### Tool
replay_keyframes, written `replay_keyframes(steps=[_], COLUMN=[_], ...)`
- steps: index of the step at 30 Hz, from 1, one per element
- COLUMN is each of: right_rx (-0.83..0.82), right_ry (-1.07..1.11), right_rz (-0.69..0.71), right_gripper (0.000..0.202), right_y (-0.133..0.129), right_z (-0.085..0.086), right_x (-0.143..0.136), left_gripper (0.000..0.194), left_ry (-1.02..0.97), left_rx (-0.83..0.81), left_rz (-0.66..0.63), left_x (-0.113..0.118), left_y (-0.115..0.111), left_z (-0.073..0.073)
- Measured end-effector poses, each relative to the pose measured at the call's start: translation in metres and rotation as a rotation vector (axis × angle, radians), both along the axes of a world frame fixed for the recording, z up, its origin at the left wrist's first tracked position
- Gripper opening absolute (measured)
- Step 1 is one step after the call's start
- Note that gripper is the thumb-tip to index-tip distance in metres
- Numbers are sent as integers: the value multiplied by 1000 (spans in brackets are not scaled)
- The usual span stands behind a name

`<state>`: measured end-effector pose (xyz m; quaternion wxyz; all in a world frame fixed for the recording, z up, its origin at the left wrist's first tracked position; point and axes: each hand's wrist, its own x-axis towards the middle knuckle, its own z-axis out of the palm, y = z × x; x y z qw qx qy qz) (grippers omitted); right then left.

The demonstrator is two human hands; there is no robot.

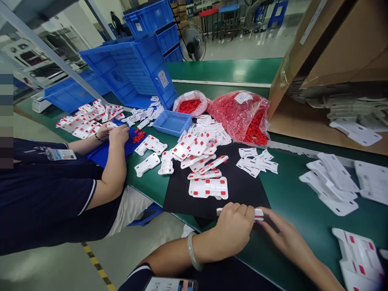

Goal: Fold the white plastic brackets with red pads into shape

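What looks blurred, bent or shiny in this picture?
Head view: the far floor shows bright patches of glare; the left edge is broken into coarse blocks; the red-padded white piece at bottom right looks smeared; the posts and crates lean, perhaps from a tilted wide-angle camera; the left hand and right hand look fairly sharp.

The piece you hold is white, marked with red. Your stacked pieces repeat this pattern: red rectangles on a white ground. Your loose strips are white, the heaped small parts beyond them red. Before you, the mat is black, the desk green, the tray light blue, the large crate deeper blue. Your bangle is pale grey; the floor tape, striped black and yellow.
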<state>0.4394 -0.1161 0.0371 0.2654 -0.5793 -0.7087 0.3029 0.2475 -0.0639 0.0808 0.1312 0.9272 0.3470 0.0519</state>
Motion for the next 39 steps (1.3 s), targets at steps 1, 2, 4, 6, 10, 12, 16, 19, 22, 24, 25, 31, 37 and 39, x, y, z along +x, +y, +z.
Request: replay_keyframes(steps=[1,2,4,6,10,12,16,19,22,24,25,31,37,39], right_rx=[31,56,84,84,43,-3,-67,-75,-105,-128,-128,117,299,348], right_ry=[-4,-6,-11,-9,42,79,167,284,333,277,232,-72,-248,-296], right_rz=[-7,-12,-16,-19,-66,-93,-150,-230,-249,-250,-251,-108,-40,-47], right_gripper=[23,23,22,21,18,20,29,48,55,45,39,26,25,26], right_y=[0,-1,-1,-2,-2,0,3,0,-6,-8,-9,-5,4,6], right_z=[-1,-2,-4,-5,-7,-6,1,7,10,12,14,28,27,25], right_x=[0,-1,-2,-3,-7,-6,-1,-2,-13,-22,-24,-23,-26,-27], left_gripper=[16,17,19,18,17,17,15,16,29,40,42,21,22,24], left_ry=[-12,-21,-30,-29,-34,-44,-271,-690,-1117,-1258,-1253,-777,-430,-405], left_rx=[10,21,38,45,53,52,-101,-436,-858,-1051,-1080,-730,-612,-595], left_rz=[4,11,26,30,30,34,131,391,469,421,397,242,55,53], left_x=[0,0,1,2,4,3,-2,-3,1,3,2,-21,-31,-30], left_y=[-2,-3,-5,-7,-8,-7,1,7,6,4,3,22,44,46], left_z=[0,-1,-2,-4,-9,-8,0,10,12,8,7,20,30,26])
